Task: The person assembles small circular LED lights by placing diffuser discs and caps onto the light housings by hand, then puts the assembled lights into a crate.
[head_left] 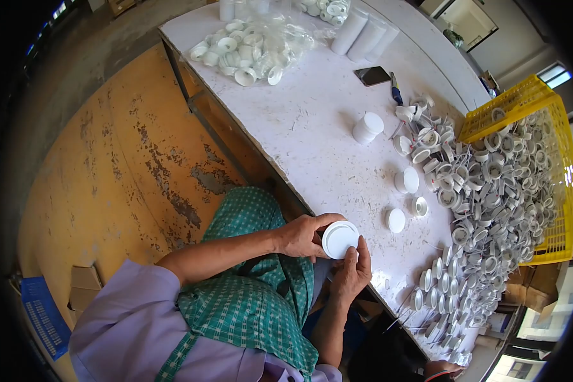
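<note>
Above my lap, at the table's edge, I hold a round white plastic disc with a raised rim [340,240]. My left hand [299,237] grips it from the left, thumb on top and fingers curled beneath. On its lower right edge are the thumb and fingers of my right hand [353,270], closed on the rim. Nearest on the table lie a white round disc [396,221] and a small white ring-shaped cup [419,206]. Farther off stand a short white stack [407,181] and a taller stack of white discs [368,128].
A yellow crate [557,239] lies tipped at the right, spilling many white ring fittings with wires [490,184] over the table [299,127]. A plastic bag of white cups [248,51], white rolls [363,35], a phone [372,76] and a blue cutter [396,94] lie farther back.
</note>
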Available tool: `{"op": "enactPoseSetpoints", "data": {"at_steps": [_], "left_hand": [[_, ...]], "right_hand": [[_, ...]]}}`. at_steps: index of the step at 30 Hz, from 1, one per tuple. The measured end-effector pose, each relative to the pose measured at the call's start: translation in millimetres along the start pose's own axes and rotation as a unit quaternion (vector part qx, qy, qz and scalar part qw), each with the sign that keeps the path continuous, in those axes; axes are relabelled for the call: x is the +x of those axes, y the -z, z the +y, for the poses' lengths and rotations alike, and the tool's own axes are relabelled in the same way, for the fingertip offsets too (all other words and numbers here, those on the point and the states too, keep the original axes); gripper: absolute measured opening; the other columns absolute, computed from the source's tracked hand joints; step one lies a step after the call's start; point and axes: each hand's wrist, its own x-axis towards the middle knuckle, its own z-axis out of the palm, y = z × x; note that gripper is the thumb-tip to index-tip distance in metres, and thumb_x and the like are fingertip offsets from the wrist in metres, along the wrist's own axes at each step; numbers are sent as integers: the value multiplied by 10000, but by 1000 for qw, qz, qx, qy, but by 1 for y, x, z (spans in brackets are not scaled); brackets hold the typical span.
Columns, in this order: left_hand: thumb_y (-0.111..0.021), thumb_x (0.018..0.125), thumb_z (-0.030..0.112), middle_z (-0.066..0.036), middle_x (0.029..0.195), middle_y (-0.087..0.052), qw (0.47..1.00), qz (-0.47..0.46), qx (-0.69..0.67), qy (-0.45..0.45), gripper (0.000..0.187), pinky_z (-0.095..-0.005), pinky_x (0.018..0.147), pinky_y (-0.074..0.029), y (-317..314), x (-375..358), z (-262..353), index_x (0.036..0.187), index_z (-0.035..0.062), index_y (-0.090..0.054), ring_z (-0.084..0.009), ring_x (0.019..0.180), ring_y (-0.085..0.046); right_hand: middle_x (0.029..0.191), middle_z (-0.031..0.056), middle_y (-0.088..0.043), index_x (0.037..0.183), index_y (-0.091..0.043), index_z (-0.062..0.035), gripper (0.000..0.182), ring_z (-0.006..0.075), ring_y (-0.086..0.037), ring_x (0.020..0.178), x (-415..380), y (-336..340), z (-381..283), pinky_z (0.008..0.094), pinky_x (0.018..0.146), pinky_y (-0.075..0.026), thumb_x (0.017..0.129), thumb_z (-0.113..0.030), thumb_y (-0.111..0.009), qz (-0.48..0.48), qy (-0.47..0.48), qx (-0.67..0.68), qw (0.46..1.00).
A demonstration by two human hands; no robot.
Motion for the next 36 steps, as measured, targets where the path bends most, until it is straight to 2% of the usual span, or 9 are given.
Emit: {"op": "enactPoseSetpoints", "data": {"at_steps": [3,5,8,11,22,28,30,33,36], "left_hand": [[-705,759,23,-151,1109,-605,1000,3,5,3,696,-286,646,-582,1,-2,0,1350,56,-338,-196,891,-648],[-708,754,19,-154,1119,-600,1000,6,7,0,700,-291,663,-584,1,-4,1,1348,51,-338,-204,912,-644],[-712,743,7,-160,1135,-592,1000,10,9,-11,708,-302,694,-586,1,-4,-2,1344,42,-339,-218,947,-636],[-716,734,-2,-163,1148,-585,1000,11,12,-20,713,-310,715,-585,1,-5,-3,1340,40,-343,-226,968,-629],[-734,701,-9,-179,1185,-561,999,11,34,-13,751,-336,812,-564,2,-6,-5,1337,17,-335,-242,1017,-608],[-691,753,57,-162,1125,-573,992,-18,-42,-117,710,-354,846,-545,4,-5,-18,1352,5,-315,-252,1018,-599],[-582,881,196,-143,1078,-575,994,-26,-92,-57,562,-321,755,-571,5,-6,-15,1348,10,-329,-224,958,-610],[-454,958,290,-134,1051,-581,998,32,-50,30,456,-276,632,-576,0,-2,-7,1308,4,-398,-188,889,-617],[-423,974,280,-132,1029,-592,997,66,-31,29,400,-252,556,-567,-3,0,-13,1251,-4,-469,-171,867,-624]], "right_hand": [[780,46,-631,1200,-553,16,326,47,-498,552,-1,0,4,173,476,-383,910,-132,-572,-5,13,-15,1000],[1001,79,-607,1177,-565,26,326,81,-549,656,-1,1,5,202,528,-452,886,-115,-610,-20,-2,6,1000],[793,47,-631,1180,-559,31,312,51,-506,579,-1,-2,10,170,489,-379,920,-142,-554,-17,33,-6,999],[978,76,-623,1155,-578,19,306,84,-562,682,-2,-3,10,201,541,-455,891,-133,-609,-23,10,27,999],[986,150,-635,1158,-535,81,310,168,-630,832,-2,-5,16,252,692,-525,900,-86,-569,-12,14,39,999],[968,124,-641,1156,-548,64,313,137,-612,811,-6,-10,3,218,678,-492,887,-90,-595,-5,3,34,999],[952,111,-644,1157,-552,55,317,115,-604,768,-6,-9,3,201,636,-477,882,-93,-606,-10,-8,30,999],[912,83,-646,1132,-568,41,299,75,-566,677,-7,-10,5,178,558,-427,875,-101,-622,-10,-19,29,999],[881,65,-643,1091,-579,35,272,59,-541,629,-9,-16,2,174,521,-404,869,-111,-634,-3,-12,43,999]]}}
